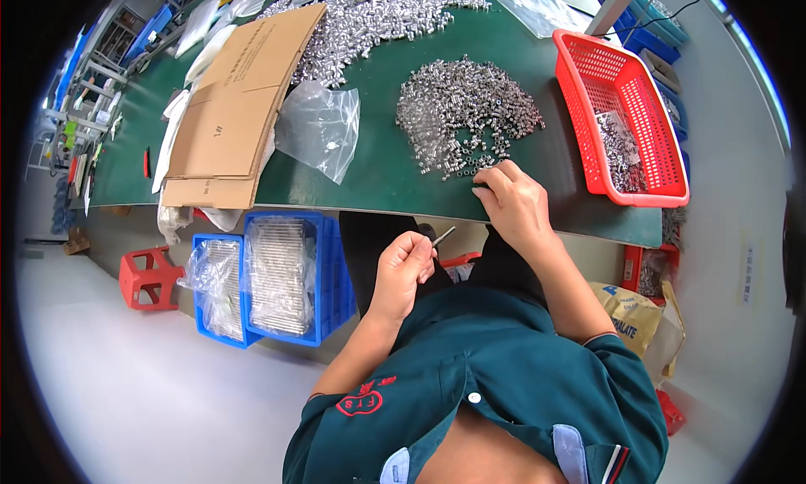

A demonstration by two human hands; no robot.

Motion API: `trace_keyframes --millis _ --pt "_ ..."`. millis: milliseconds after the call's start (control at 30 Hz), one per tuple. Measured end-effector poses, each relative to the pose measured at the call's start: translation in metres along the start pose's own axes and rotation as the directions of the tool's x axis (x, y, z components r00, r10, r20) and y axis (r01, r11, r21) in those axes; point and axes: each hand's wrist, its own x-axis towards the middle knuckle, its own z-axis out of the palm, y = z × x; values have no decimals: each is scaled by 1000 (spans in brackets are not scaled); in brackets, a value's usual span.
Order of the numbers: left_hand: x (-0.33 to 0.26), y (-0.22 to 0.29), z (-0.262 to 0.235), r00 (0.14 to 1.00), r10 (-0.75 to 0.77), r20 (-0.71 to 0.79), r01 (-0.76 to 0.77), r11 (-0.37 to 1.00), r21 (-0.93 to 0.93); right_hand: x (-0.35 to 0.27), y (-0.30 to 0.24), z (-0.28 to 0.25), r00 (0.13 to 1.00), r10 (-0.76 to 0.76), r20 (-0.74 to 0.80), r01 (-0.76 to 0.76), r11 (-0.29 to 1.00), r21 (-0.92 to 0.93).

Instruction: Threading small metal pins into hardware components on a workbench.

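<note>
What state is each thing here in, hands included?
Left hand: closed around a thin metal rod
Right hand: curled, grip unclear
Nearer metal-parts pile: loose, spread out
Red basket: upright, partly filled
Cardboard: folded flat
Clear plastic bag: crumpled, apparently empty
Larger blue crate: filled
Red stool: upright, unoccupied

A green-topped counter (378, 186) stands over a pale, glossy floor (126, 358). A red plastic stool (146, 260) sits on the floor to the left. Along the right runs an off-white wall (726, 165), with a bright bluish strip of light (761, 73) toward the upper corner.
</note>
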Motion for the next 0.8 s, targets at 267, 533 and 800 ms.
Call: trace_keyframes --millis 267,533,800 --pt "2 -1 1 1000 -15 5 15 1000 10 -1 1 0 1000 -11 9 11 999 31" --pt "3 0 1 1000 4 1 -4 999 33 -11 -10 -15 939 203 276 -327 772 545" --pt "2 2 8 999 42 22 -45 985 166 -21 -16 -23 818 180 546 -560 459 689"
